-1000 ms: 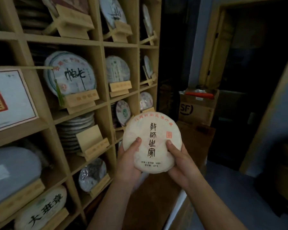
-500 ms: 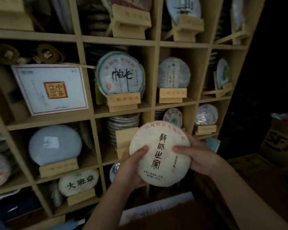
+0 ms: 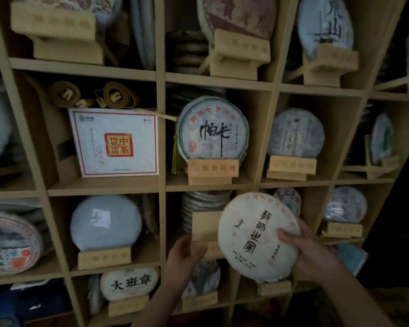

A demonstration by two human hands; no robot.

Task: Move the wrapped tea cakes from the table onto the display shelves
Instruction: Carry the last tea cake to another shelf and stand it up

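One wrapped tea cake [image 3: 257, 237] is held face-out by the right hand [image 3: 314, 253] – fingers curled round its right edge – before the display shelves [image 3: 161, 185]. Left hand [image 3: 183, 258], fingers relaxed, touches an empty wooden stand [image 3: 204, 230].

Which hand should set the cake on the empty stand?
Right, probably. The right hand already grips the cake by its edge, just right of the empty stand. The left hand holds nothing and sits by the stand, free to steady it.
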